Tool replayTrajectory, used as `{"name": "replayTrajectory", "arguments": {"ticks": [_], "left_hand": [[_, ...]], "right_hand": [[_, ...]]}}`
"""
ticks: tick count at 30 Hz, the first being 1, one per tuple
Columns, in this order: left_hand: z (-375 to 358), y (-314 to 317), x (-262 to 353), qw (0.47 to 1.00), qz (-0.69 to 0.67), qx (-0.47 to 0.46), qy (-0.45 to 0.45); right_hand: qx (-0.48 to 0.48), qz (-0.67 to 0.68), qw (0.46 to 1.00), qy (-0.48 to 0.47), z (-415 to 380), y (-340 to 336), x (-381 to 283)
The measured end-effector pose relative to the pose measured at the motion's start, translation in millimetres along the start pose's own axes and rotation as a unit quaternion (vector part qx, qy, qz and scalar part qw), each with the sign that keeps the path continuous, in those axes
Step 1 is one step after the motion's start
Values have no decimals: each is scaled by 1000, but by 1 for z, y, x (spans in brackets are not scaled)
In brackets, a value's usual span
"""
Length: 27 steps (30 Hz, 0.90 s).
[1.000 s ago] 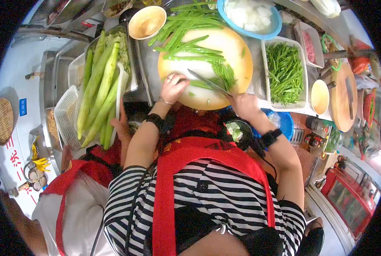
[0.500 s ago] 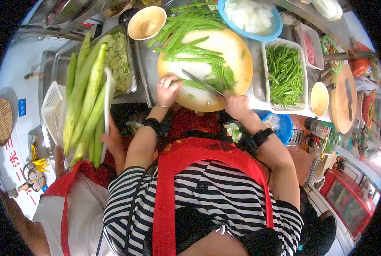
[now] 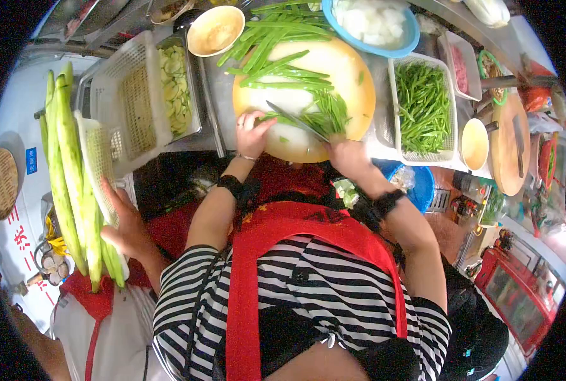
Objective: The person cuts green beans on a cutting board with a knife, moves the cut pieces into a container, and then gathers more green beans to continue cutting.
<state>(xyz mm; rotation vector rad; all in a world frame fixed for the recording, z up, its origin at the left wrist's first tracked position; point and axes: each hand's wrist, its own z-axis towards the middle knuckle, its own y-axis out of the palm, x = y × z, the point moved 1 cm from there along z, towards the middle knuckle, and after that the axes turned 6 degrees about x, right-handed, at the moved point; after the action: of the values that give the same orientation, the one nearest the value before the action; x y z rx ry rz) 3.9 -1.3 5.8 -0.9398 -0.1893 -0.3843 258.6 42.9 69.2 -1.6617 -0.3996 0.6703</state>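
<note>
My right hand is wrapped round the handle of a kitchen knife, its blade pointing up and left over the round cutting board. At the board's left edge my left hand is closed, with its fingertips on the end of some green beans that lie under the blade. Cut green bean pieces are heaped beside the knife. Long whole beans lie across the upper left of the board, and more beans are piled beyond it.
A white basket of cut beans stands right of the board. Behind are a blue bowl of white chunks and a cream bowl. At left, another person's hand holds a basket of long green gourds.
The other person's basket of gourds has swung left and down, uncovering a white basket and a tray of slices. My hands and the knife have barely moved.
</note>
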Motion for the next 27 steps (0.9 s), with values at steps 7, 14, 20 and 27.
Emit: {"name": "replayTrajectory", "arguments": {"ticks": [7, 14, 20, 27], "left_hand": [[5, 6, 7, 1000, -21, 1, -5], [-1, 7, 8, 999, -41, 4, -32], [6, 5, 3, 998, -56, -15, -11], [-7, -2, -8, 998, -32, 33, -36]], "right_hand": [[1, 32, 999, 12, -1, -32, 0], [-50, 30, 998, 30, 4, -26, 2], [-30, -10, 999, 11, 9, 6, -1], [-36, 37, 998, 26, 7, -4, -15]]}}
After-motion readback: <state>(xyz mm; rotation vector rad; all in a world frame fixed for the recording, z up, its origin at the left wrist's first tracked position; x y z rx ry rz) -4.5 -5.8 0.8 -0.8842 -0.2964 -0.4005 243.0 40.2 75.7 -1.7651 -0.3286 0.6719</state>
